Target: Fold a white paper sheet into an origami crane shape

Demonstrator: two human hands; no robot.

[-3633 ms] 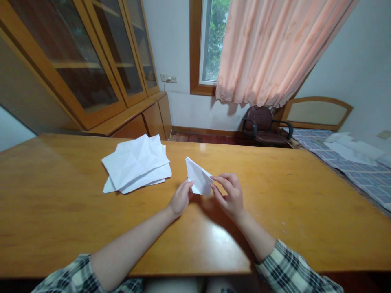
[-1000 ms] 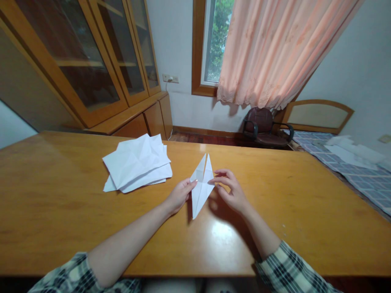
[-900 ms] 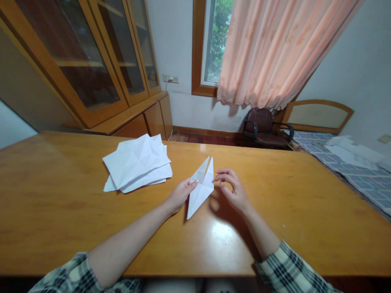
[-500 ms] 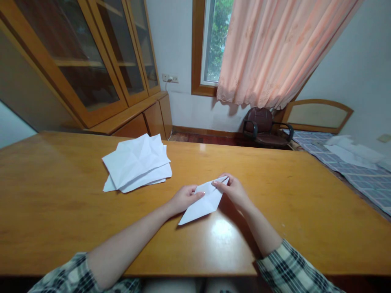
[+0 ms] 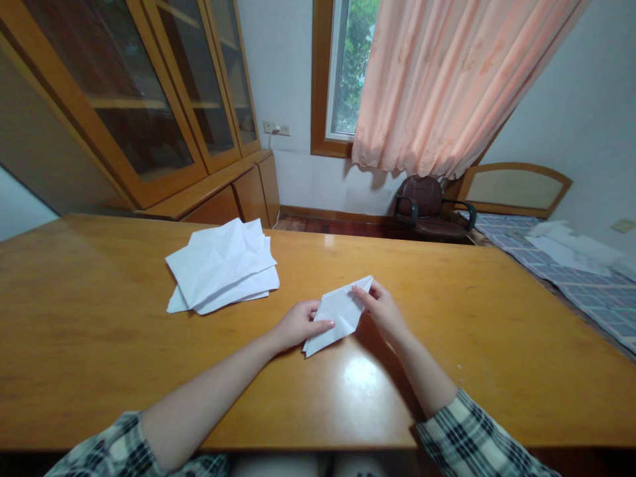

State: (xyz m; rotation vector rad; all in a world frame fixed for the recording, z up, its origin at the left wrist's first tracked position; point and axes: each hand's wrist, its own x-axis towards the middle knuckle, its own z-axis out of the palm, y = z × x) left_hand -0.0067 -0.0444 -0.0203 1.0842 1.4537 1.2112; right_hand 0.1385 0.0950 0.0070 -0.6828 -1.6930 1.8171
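A folded sheet of white paper, pointed toward the upper right, is held between both hands just over the table. My left hand is closed on its left side, thumb lying on top and fingers underneath. At the far right tip, my right hand pinches the paper, its thumb on the upper face. Several layers show at the lower left end. The fingers beneath the paper are mostly hidden.
A loose stack of creased white paper sheets lies on the wooden table, left of my hands. Beyond the table stand a glass-fronted cabinet, a dark chair and a bed with white material on it.
The long lower-left point of the folded paper no longer shows; that end is now shorter, with layered edges. The right tip has risen slightly, and my right thumb has shifted along the paper.
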